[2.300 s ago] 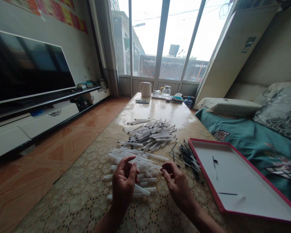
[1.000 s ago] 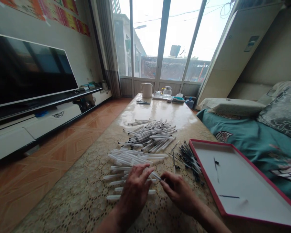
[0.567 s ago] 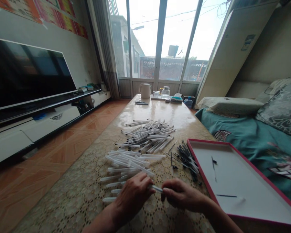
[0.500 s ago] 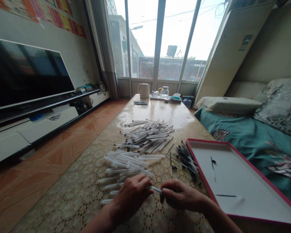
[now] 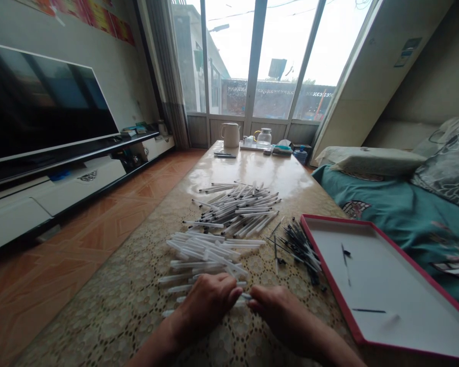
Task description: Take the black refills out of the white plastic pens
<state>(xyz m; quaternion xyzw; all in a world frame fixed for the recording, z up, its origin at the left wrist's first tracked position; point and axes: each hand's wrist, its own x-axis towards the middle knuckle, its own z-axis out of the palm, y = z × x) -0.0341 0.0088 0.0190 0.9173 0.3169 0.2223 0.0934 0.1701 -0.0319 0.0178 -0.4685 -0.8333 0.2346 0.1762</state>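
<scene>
Between my two hands is a thin whitish pen (image 5: 246, 296), mostly covered by the fingers. My left hand (image 5: 210, 298) is closed around one end of it, and my right hand (image 5: 272, 304) pinches the other end, with a short stretch showing between them. Just beyond the left hand lies a pile of white pen barrels (image 5: 202, 250), partly hidden by that hand. Farther off is a heap of white pens with dark ends (image 5: 237, 206). To the right of these, a bundle of black refills (image 5: 300, 250) lies beside several loose pieces.
A shallow box with a pink rim (image 5: 334, 300) stands at the right, holding a few dark thin pieces. At the table's far end are a pitcher (image 5: 230, 135), a glass jar (image 5: 264, 137) and a tissue pack (image 5: 282, 148). A sofa (image 5: 371, 196) borders the right side.
My hands have come closer together, so less of the pen shows between them. The camera view has tilted and shifted slightly; the piles look the same.
</scene>
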